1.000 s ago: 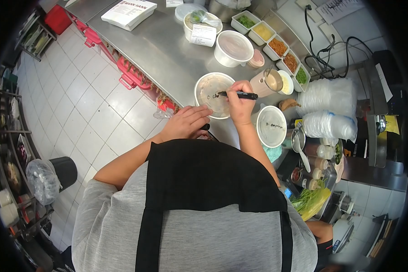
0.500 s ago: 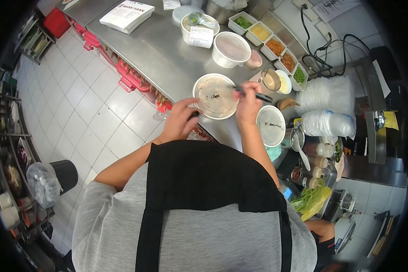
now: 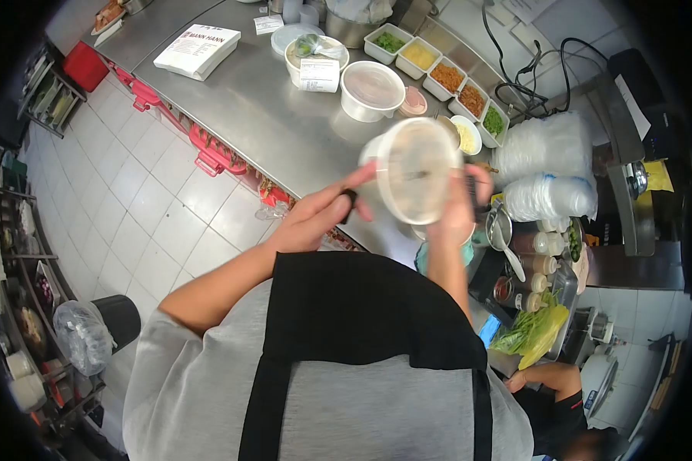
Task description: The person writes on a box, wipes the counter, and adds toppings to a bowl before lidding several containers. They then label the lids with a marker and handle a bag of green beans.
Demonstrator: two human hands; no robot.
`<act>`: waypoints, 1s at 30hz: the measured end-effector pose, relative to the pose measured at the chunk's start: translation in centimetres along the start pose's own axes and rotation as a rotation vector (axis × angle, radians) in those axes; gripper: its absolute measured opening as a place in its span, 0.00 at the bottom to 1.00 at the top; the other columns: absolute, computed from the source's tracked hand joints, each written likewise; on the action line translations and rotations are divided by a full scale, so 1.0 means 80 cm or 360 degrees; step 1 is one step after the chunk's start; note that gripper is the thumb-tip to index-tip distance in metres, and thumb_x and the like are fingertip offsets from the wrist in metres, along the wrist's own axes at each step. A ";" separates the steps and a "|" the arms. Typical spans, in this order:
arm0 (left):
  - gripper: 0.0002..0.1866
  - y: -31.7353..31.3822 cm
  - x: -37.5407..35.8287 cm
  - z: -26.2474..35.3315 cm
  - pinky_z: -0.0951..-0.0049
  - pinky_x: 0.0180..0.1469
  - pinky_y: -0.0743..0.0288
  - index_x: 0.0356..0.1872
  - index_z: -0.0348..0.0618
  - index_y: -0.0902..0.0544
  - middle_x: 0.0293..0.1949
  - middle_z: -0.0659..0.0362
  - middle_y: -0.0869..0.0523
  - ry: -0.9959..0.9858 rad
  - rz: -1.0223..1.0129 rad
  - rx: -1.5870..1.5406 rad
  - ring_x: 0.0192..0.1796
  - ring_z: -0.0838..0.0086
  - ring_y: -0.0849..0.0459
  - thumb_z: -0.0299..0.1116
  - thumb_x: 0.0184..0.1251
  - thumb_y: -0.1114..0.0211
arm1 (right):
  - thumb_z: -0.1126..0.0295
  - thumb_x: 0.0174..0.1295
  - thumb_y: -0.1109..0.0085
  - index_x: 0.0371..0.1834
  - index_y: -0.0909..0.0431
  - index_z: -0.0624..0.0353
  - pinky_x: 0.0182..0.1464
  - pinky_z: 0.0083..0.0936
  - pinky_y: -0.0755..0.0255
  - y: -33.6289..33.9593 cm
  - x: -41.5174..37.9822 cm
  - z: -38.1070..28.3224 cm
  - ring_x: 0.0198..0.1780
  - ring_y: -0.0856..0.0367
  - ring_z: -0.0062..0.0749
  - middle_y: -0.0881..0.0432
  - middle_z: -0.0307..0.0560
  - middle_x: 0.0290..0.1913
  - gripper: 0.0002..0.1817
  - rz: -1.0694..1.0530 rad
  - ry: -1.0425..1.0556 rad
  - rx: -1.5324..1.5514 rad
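Observation:
A white round tub with a clear lid is lifted off the counter and tilted, blurred by motion. Dark handwriting on its lid is smeared. My right hand grips the tub's near right side and also holds a black marker. My left hand pinches a small black marker cap, its fingertips at the tub's left side. Below the raised tub, another white tub is mostly hidden by it and my right hand.
Farther back stand a lidded tub, a tub with a receipt and a white box. Topping containers line the wall. Stacked plastic lids and sauce bottles are at right. A co-worker's arm shows lower right.
The written-on tub has left the counter, rising and moving right in my right hand. The marker, earlier over the lid, is now beside the tub. My left hand has moved right.

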State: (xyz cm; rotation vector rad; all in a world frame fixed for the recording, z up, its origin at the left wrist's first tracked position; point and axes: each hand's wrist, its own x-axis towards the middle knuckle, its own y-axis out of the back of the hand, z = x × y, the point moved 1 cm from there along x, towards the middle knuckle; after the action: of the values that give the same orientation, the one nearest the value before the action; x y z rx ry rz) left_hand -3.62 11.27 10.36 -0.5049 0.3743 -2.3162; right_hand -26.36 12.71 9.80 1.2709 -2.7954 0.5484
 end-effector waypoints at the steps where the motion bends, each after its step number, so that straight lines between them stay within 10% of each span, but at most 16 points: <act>1: 0.23 -0.003 0.020 0.005 0.70 0.65 0.43 0.62 0.38 0.33 0.53 0.58 0.25 -0.0086 -0.0074 0.0244 0.58 0.73 0.32 0.41 0.72 0.50 | 0.78 0.61 0.46 0.46 0.33 0.51 0.44 0.27 0.27 0.009 0.007 -0.033 0.43 0.27 0.29 0.28 0.43 0.42 0.13 0.0065 0.0009 0.0149; 4: 0.17 0.010 0.093 0.014 0.63 0.67 0.43 0.38 0.34 0.21 0.67 0.52 0.35 -0.0467 -0.0139 0.1403 0.72 0.64 0.41 0.41 0.69 0.47 | 0.79 0.60 0.45 0.49 0.34 0.50 0.48 0.33 0.24 0.066 0.033 -0.085 0.44 0.23 0.35 0.26 0.48 0.43 0.16 0.0170 0.0180 0.0124; 8: 0.13 0.088 0.168 -0.053 0.61 0.67 0.42 0.38 0.37 0.20 0.68 0.56 0.36 -0.0410 -0.0090 0.2929 0.70 0.61 0.39 0.38 0.63 0.40 | 0.81 0.59 0.47 0.49 0.33 0.53 0.48 0.35 0.24 0.123 0.040 -0.100 0.44 0.23 0.37 0.25 0.49 0.43 0.16 0.0303 0.0220 0.0033; 15: 0.11 0.122 0.185 -0.094 0.63 0.59 0.35 0.35 0.38 0.20 0.49 0.59 0.26 -0.0380 -0.0179 0.2917 0.57 0.67 0.29 0.37 0.60 0.39 | 0.78 0.62 0.49 0.49 0.29 0.58 0.50 0.26 0.31 0.167 0.044 -0.024 0.45 0.28 0.28 0.26 0.43 0.41 0.12 0.0272 0.0095 -0.0558; 21: 0.11 0.071 0.113 -0.095 0.64 0.53 0.33 0.32 0.38 0.21 0.45 0.57 0.27 -0.0359 -0.0209 0.2778 0.51 0.64 0.28 0.37 0.57 0.38 | 0.68 0.68 0.51 0.54 0.27 0.63 0.50 0.23 0.31 0.106 0.025 -0.096 0.49 0.31 0.29 0.30 0.46 0.47 0.15 0.0467 0.1275 -0.1642; 30: 0.14 0.005 0.001 -0.083 0.58 0.64 0.38 0.37 0.32 0.23 0.66 0.47 0.38 -0.0305 -0.0270 0.2466 0.68 0.56 0.39 0.34 0.57 0.37 | 0.77 0.59 0.44 0.37 0.27 0.64 0.27 0.15 0.29 -0.053 0.015 0.013 0.27 0.23 0.20 0.24 0.43 0.35 0.05 -0.0837 0.0037 -0.0092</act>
State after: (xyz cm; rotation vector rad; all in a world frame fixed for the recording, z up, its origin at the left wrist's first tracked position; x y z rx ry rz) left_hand -6.47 11.76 4.39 0.0660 -1.4880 -1.9507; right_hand -23.91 8.88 10.30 1.8676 -2.2866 0.4367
